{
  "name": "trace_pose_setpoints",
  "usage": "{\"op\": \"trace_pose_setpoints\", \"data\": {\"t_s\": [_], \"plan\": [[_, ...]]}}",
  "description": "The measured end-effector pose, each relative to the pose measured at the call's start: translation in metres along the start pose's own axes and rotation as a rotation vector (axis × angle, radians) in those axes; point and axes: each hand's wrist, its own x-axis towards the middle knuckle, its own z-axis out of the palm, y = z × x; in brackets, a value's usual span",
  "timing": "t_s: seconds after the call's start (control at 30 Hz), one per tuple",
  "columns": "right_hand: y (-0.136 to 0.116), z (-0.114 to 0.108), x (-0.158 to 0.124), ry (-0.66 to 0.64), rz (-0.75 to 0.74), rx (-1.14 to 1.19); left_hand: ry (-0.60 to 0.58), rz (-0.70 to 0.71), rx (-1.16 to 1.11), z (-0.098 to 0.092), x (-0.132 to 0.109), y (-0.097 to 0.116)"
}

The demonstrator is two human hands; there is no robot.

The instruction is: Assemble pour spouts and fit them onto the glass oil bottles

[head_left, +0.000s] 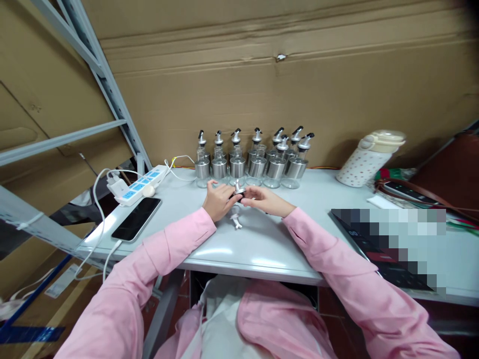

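Both of my hands meet over the middle of the pale grey table (pixel 224 249). My left hand (pixel 217 198) and my right hand (pixel 264 199) are closed together on a small metal-and-black pourer cap (pixel 238 189). Just below them a loose white plastic spout piece (pixel 236 218) lies on the table. Behind my hands stands a row of several glass dispenser bottles (pixel 254 164) with steel bands and pourer tops. Pink sleeves cover both forearms.
A black phone (pixel 136 218) lies at the left, cabled to a white-and-blue power strip (pixel 140 185). A spotted flask (pixel 368 158) lies at the right, beside a dark device (pixel 374 249) and a brown strap (pixel 411 197). Cardboard walls the back; grey shelving stands at the left.
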Motion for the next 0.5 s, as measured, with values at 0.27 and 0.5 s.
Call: {"op": "trace_pose_setpoints", "data": {"t_s": [0.27, 0.5], "plan": [[-0.013, -0.001, -0.003, 0.056, -0.043, 0.083, -0.002, 0.016, -0.015, 0.001, 0.001, 0.0], [-0.013, -0.006, -0.006, 0.037, 0.031, -0.1, 0.038, 0.026, -0.059, -0.002, 0.002, -0.002]]}}
